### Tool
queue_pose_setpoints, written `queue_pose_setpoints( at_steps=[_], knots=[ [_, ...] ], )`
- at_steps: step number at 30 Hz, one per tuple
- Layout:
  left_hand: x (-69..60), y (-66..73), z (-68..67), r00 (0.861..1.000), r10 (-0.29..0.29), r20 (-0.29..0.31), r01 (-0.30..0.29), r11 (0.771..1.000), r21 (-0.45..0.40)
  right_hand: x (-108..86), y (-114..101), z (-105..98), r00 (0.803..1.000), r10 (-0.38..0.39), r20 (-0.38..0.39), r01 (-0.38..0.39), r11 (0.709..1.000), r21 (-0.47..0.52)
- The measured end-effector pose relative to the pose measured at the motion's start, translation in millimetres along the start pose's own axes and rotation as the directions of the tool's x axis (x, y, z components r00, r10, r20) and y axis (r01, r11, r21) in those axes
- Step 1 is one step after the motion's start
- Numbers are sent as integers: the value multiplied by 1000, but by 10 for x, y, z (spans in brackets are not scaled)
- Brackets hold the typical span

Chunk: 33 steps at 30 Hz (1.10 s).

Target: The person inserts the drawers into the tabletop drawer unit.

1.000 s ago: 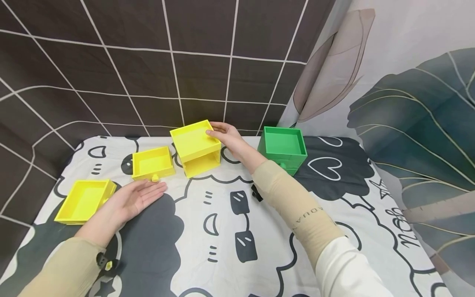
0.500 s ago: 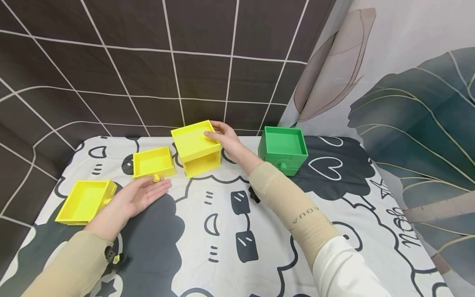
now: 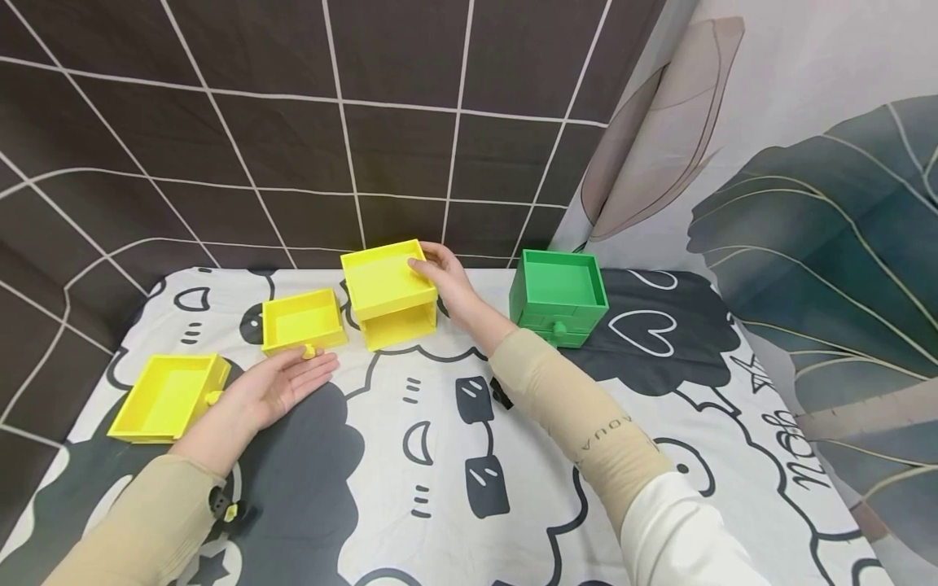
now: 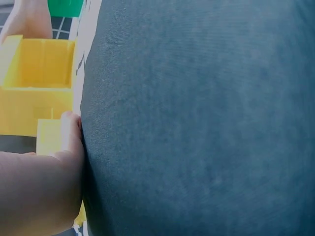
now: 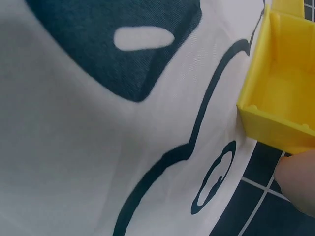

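A yellow cabinet shell point(image 3: 390, 293) with an open front stands at the back middle. My right hand point(image 3: 450, 286) grips its right side, thumb on top and the other fingers behind the side wall. To its left lies a small yellow drawer point(image 3: 302, 317) with a round knob point(image 3: 309, 352) at the front. My left hand point(image 3: 271, 389) lies palm up before this drawer, fingers straight and close against the knob; whether the thumb touches it is hidden. Another yellow drawer point(image 3: 164, 399) sits farther left, partly behind the left forearm. In the right wrist view the shell point(image 5: 290, 83) shows its hollow inside.
A green cabinet point(image 3: 559, 297) with a knobbed front stands at the back right. Patterned cloth point(image 3: 396, 505) covers the table. A dark gridded curtain point(image 3: 293, 146) hangs behind the things. Black straps with cameras circle both wrists.
My left hand has shifted slightly right and forward to the small drawer's knob. The shell has turned a little and moved slightly right in my right hand.
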<state>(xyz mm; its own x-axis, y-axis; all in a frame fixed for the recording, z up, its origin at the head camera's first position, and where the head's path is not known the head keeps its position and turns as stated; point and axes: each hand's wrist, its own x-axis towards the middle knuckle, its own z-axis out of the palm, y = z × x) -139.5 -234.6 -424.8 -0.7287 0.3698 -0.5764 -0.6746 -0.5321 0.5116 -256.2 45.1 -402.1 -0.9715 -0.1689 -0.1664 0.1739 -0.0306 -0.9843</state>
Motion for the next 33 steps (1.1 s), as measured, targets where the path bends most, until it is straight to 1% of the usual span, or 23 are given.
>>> queue_pose_setpoints(
  at_steps=[4, 10, 13, 17, 21, 24, 26, 29, 33],
  knots=[
    [2, -7, 7, 1000, -2, -14, 2, 1000, -4, -26, 17, 41, 999, -22, -32, 22, 1000, 19],
    [3, -13, 23, 1000, -2, -29, 2, 1000, -11, -89, 72, 109, 991, -20, -130, 26, 999, 44],
    [4, -14, 23, 1000, 3, -30, -3, 1000, -2, -149, 74, 152, 985, -22, -172, 27, 999, 32],
    [9, -20, 22, 999, 6, -42, -6, 1000, 2, -221, 79, 181, 980, -31, -195, 30, 1000, -6],
    [8, -25, 27, 996, 2, -85, -3, 1000, -12, -265, 92, 163, 983, -54, -176, 48, 998, -38],
    [2, -21, 22, 992, -9, -123, 3, 999, -43, -296, 111, 122, 988, -86, -129, 79, 995, -57],
    [-9, -17, 10, 991, -17, -135, 7, 997, -80, -312, 134, 88, 989, -113, -95, 106, 992, -69],
    [-34, -11, -10, 991, -21, -131, 4, 992, -123, -333, 168, 41, 988, -145, -52, 142, 988, -67],
    [-71, -12, -39, 997, -12, -81, 0, 989, -149, -350, 195, -15, 988, -152, -19, 152, 988, -37]
  ],
)
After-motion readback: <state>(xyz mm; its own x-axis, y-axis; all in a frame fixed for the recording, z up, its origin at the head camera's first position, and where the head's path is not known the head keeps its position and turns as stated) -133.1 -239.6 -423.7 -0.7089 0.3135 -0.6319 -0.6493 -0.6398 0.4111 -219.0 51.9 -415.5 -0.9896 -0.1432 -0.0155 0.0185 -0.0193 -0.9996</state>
